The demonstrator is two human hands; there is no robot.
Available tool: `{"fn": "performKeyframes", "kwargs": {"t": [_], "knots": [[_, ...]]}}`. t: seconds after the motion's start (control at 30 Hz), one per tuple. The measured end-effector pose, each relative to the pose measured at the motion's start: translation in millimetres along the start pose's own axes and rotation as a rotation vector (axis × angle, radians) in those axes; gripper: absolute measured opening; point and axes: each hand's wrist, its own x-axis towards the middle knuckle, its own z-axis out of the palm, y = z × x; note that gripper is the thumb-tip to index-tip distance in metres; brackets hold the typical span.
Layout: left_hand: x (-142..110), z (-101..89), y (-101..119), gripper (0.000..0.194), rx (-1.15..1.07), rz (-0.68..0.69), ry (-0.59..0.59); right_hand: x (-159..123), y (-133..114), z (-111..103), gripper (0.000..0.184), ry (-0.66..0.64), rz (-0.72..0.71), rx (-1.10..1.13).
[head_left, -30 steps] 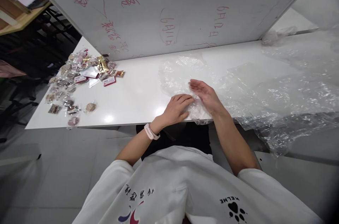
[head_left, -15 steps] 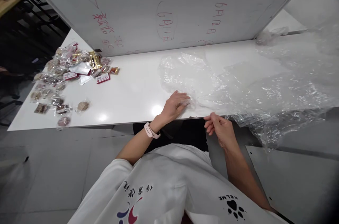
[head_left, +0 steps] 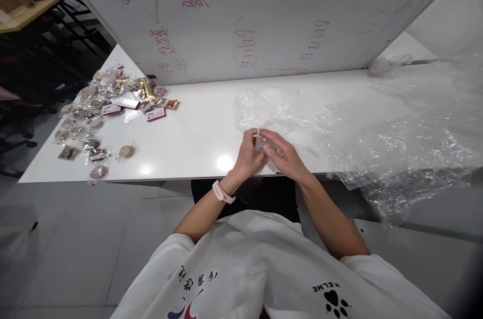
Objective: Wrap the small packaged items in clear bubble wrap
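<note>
Near the front edge of the white table, my left hand point(head_left: 249, 153) and my right hand point(head_left: 287, 157) meet around a crumpled bit of clear plastic film point(head_left: 267, 145). My left fingers are curled on its left side, with the thumb and fingertips partly hidden. From the right, my right hand pinches the same bit between thumb and fingers. Just beyond my hands lies a flat, wrinkled stretch of clear film point(head_left: 256, 107). Whether it joins the bit in my hands is not plain.
A whiteboard point(head_left: 211, 22) with red writing stands along the table's point(head_left: 196, 133) back edge. A heap of small wrapped packets point(head_left: 100, 102) lies at the left, one round packet point(head_left: 127, 151) apart from it. More clear film point(head_left: 400, 133) covers the right and hangs over the front edge.
My right hand has come up from the table's front edge and left to meet my left hand at the film. The film bit is now between both hands. The view has shifted slightly.
</note>
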Motion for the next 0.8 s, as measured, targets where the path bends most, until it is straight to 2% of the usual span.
{"fn": "performKeyframes", "kwargs": {"t": [0.07,0.2,0.27,0.33,0.4,0.47,0.53,0.6,0.67,0.73,0.8], "knots": [[-1,2.2,-5,0.047,0.021,0.021,0.056,-3,1,1,0.049,-0.085,-0.036,-0.098],[-9,5.4,-6,0.052,0.110,0.034,0.111,-10,12,-10,0.064,-0.210,-0.047,-0.286],[-15,4.8,-1,0.050,0.216,0.106,0.138,-10,16,-14,0.070,-0.256,-0.066,-0.344],[-22,2.3,5,0.037,0.320,0.231,0.091,-7,17,-17,0.064,-0.277,-0.082,-0.366],[-28,-1.4,9,0.032,0.371,0.329,-0.024,-3,15,-21,0.054,-0.297,-0.083,-0.345],[-33,-5.2,10,0.035,0.393,0.344,-0.123,-1,12,-30,0.052,-0.357,-0.068,-0.273],[-34,-8.1,8,0.042,0.421,0.300,-0.155,0,10,-46,0.051,-0.406,-0.004,-0.181],[-32,-9.6,3,0.043,0.443,0.268,-0.151,0,10,-65,0.048,-0.307,0.114,-0.095],[-28,-10.0,-1,0.038,0.460,0.259,-0.137,3,8,-79,0.053,-0.064,0.201,-0.047],[-23,-10.0,-3,0.034,0.471,0.255,-0.137,9,4,-86,0.066,0.131,0.176,-0.056],[-19,-10.4,-4,0.030,0.469,0.252,-0.146,19,-1,-86,0.068,0.162,0.069,-0.131]]}}
